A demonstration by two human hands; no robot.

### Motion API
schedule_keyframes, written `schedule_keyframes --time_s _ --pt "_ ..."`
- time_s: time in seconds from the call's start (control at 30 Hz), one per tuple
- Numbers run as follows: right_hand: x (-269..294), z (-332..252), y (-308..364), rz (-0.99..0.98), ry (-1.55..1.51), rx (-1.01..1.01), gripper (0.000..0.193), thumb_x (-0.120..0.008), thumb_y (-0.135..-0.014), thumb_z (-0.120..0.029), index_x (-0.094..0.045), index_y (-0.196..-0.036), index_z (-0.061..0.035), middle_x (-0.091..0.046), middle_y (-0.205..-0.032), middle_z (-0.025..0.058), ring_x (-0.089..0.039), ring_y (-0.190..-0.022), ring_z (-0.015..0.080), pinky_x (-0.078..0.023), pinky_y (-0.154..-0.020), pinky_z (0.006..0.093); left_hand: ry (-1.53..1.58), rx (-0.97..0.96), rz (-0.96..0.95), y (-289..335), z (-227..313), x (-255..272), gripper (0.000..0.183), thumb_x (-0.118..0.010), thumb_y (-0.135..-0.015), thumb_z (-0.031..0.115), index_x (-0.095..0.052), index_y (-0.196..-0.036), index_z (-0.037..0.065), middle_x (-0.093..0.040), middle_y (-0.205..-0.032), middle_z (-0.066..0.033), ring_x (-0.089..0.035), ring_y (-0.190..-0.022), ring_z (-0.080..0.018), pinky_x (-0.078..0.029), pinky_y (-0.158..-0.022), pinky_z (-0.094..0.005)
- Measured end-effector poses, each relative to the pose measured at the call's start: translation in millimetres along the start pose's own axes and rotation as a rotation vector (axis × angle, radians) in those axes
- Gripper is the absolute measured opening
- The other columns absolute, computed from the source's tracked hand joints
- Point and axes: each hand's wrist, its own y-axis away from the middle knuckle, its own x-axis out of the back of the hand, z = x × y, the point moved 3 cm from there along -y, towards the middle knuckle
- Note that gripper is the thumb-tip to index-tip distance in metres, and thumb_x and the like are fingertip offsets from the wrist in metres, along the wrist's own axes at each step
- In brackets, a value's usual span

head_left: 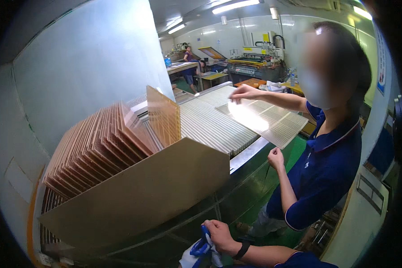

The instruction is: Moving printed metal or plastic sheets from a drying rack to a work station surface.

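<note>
At the bottom of the head view, my bare right hand [219, 236] is closed around a blue-and-white work glove [203, 243]. My left hand [190, 258] is lower and to the left, covered in white and blue glove fabric; its fingers are mostly hidden. A dark band [242, 250] circles my right wrist. Both hands are in front of a metal-sided conveyor machine [248, 156], below its big grey side panel [143, 192]. Neither hand touches the machine.
Copper-coloured boards [98, 143] stand in a slanted row at left, with a yellowish board [163, 117] at their end. On the right, a person [330, 147] in dark blue handles a thin gridded panel [277, 123] over the rollers [214, 120]. Behind stands a machine [257, 60].
</note>
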Motion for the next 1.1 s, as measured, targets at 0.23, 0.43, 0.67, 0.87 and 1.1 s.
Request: schedule_keyframes --time_s 0.23,0.43,0.67,0.87,1.1 --pt "-7 8 15 -0.174 -0.078 0.155 0.036 -0.047 -0.102 -0.032 -0.063 -0.107 -0.0005 -0.06 -0.087 0.0002 -0.052 -0.077 0.0082 -0.044 -0.07 0.0244 0.184 -0.264 0.159 18 42 18 0.021 -0.057 -0.088 0.007 -0.065 -0.106 0.0 -0.066 -0.106 -0.0072 -0.062 -0.098 -0.0171 -0.049 -0.087 -0.0289" --pt "0 35 39 -0.63 0.191 -0.037 0.063 -0.048 -0.098 -0.048 -0.041 -0.139 -0.0016 -0.054 -0.127 0.0084 -0.053 -0.111 0.0152 -0.044 -0.096 0.0329 0.274 -0.234 0.568 35 67 54 0.012 -0.059 -0.083 0.005 -0.065 -0.094 0.003 -0.066 -0.095 -0.0103 -0.063 -0.083 -0.0221 -0.05 -0.07 -0.034" --pt "-30 -21 70 -0.817 0.35 0.29 0.097 -0.078 -0.081 -0.029 -0.015 -0.151 -0.0041 -0.046 -0.136 0.02 -0.051 -0.119 0.0259 -0.043 -0.099 0.0375 0.187 -0.426 0.59 19 98 67 0.016 -0.054 -0.094 0.008 -0.062 -0.107 0.003 -0.063 -0.093 -0.0022 -0.059 -0.08 -0.0121 -0.049 -0.07 -0.0268" --pt "-21 -7 53 -0.38 0.463 0.482 0.026 -0.053 -0.092 -0.007 -0.063 -0.116 -0.0023 -0.069 -0.097 0.0104 -0.065 -0.094 0.0177 -0.05 -0.085 0.0308 0.12 -0.4 0.542 16 107 64 0.021 -0.051 -0.096 0.007 -0.058 -0.115 0.001 -0.062 -0.094 -0.0038 -0.059 -0.081 -0.0115 -0.049 -0.069 -0.0266" --pt "16 -8 30 -0.263 -0.064 0.223 0.017 -0.052 -0.099 -0.015 -0.061 -0.103 -0.0012 -0.065 -0.095 0.0054 -0.062 -0.086 0.0142 -0.051 -0.076 0.0299 0.412 -0.273 0.268 -10 83 70 0.02 -0.041 -0.1 0.017 -0.055 -0.11 0.007 -0.058 -0.088 -0.0018 -0.056 -0.08 -0.0117 -0.046 -0.069 -0.0247"
